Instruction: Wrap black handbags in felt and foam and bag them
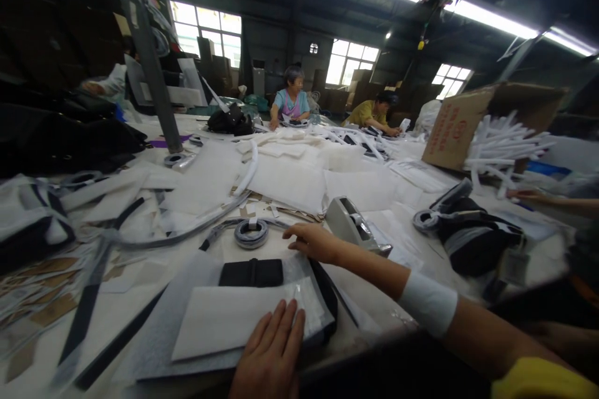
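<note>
My left hand lies flat, fingers stretched out, on a white sheet near the table's front edge. Under that sheet is a larger piece of thin, translucent white wrapping. A small black folded item with a band across its middle rests just behind the sheet. My right hand reaches in from the right, fingers loosely bent and apart, with nothing visible in them. Beside its fingertips sits a coiled grey ring wrapped in clear film. A black strap edge shows below my right wrist.
A grey tape dispenser stands behind my right forearm. To the right are a wrapped black bag, a cardboard box of white tubes and another person's arm. Two people work across the table. A metal post rises at left.
</note>
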`<state>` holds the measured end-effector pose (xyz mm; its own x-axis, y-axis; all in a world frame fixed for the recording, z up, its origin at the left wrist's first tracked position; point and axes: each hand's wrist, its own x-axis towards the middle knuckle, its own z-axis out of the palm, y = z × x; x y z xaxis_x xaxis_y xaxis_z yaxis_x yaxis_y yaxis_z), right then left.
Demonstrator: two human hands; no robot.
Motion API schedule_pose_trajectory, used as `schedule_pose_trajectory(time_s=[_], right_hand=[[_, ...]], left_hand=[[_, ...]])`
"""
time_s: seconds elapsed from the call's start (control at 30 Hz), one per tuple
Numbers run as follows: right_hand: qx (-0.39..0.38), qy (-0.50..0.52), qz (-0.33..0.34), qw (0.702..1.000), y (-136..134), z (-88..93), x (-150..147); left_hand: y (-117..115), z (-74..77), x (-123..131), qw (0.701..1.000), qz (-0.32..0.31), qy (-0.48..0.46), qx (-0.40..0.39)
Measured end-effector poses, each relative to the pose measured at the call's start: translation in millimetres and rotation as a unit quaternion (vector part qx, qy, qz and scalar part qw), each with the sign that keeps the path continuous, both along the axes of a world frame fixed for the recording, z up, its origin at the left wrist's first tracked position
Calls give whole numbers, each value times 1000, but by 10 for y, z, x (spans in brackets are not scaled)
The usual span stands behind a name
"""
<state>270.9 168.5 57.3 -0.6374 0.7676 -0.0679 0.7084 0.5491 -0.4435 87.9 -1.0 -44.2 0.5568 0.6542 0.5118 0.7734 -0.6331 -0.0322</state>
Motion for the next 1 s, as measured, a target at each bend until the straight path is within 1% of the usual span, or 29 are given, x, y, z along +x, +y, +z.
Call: schedule_pose_trajectory(time_s=[0.07,0.1,0.13,0.17,0.2,0.23,0.3,0.37,0.4,0.47,0.53,0.63,0.7,0.77,0.83,0.87,0.93,1.0], right_hand=[[42,40,-32,998,-440,-14,148],[60,62,-35,996,-686,-63,211],[98,106,-21,989,-927,-140,263],[130,127,1,983,-1146,-240,303],[160,125,26,979,-1330,-356,330],[195,115,27,974,-1471,-478,346],[259,85,25,962,-1619,-697,355],[314,66,22,947,-1625,-845,348],[336,62,26,940,-1600,-887,342],[368,63,39,927,-1538,-919,333],[383,64,54,920,-1489,-906,337],[391,61,75,915,-1423,-844,413],[395,51,90,913,-1349,-792,542],[396,42,107,911,-1251,-745,727],[390,32,119,912,-1164,-708,922],[384,25,121,915,-1139,-691,1002],[369,2,109,923,-1140,-650,1092],[354,-20,73,932,-1213,-595,1062]], left_hand=[[-1,51,-19,1000,-12,6,6],[1,81,-26,1000,-18,2,10],[1,114,-29,1000,-23,-5,13],[-2,152,-28,999,-27,-11,14],[-9,195,-22,999,-28,-17,10],[-19,241,-14,999,-27,-21,3],[-40,338,-12,999,-25,-24,-21],[-44,425,-62,998,-32,-20,-48],[-37,463,-118,998,-41,-10,-56],[-9,532,-302,996,-63,33,-47],[18,603,-552,993,-67,97,-23],[17,733,-892,984,-26,176,-25],[-2,819,-989,980,-18,197,-33],[-12,870,-962,980,-28,197,-31],[0,858,-861,982,-34,186,-31],[12,825,-805,983,-36,179,-28],[39,713,-723,986,-43,164,-8],[55,569,-694,987,-49,152,25]])
